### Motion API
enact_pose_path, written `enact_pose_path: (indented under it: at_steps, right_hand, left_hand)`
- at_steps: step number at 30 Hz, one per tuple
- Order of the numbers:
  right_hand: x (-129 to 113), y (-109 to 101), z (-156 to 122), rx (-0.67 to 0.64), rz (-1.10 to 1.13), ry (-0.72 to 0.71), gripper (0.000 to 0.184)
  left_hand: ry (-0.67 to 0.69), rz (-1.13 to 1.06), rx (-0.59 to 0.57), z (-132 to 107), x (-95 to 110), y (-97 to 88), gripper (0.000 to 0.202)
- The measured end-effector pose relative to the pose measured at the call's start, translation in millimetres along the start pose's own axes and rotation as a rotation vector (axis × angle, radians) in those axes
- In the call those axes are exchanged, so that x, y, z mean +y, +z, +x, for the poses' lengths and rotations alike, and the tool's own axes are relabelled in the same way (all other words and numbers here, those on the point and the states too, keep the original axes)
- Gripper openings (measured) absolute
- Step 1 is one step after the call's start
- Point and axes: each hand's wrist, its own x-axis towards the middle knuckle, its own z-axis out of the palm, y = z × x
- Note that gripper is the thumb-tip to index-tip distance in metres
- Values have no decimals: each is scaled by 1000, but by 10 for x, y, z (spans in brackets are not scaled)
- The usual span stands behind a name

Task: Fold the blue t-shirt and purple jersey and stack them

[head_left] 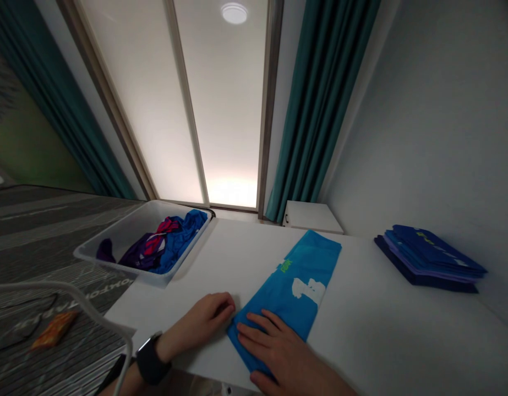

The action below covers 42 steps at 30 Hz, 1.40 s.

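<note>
A bright blue garment [289,294], folded into a long strip with white and green print, lies slantwise across the white table. My right hand [278,352] rests flat on its near end, fingers spread over the fabric. Just left of the garment's near left edge, my left hand [210,316] is loosely curled on the table, its fingertips close to that edge. No cloth shows within the curled fingers. A dark watch [152,360] is on the left wrist.
A clear plastic bin [125,228] of crumpled blue, purple and pink clothes stands at the table's left edge. To the right, a stack of folded blue and purple clothes [431,258] sits by the wall. A white cable [92,313] arcs across the lower left.
</note>
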Motion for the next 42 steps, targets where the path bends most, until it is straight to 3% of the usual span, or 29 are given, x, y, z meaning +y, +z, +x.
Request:
enact_pose_path:
  at_steps: [6, 25, 32, 36, 42]
  right_hand:
    - [18, 18, -1, 3, -49, -23, 55]
    - [-1, 6, -11, 88, -21, -11, 44]
    - [49, 16, 0, 3, -4, -29, 59]
    - [21, -6, -10, -15, 4, -52, 56]
    - [116, -77, 43, 216, -80, 94, 45]
  left_hand:
    - [6, 224, -22, 51, 83, 72, 22]
    - [-65, 186, -69, 56, 6, 133, 35]
    - [-47, 303, -24, 34, 27, 118, 22]
    - [-17, 286, -7, 0, 47, 116, 22]
    - [19, 277, 40, 36, 66, 92, 22]
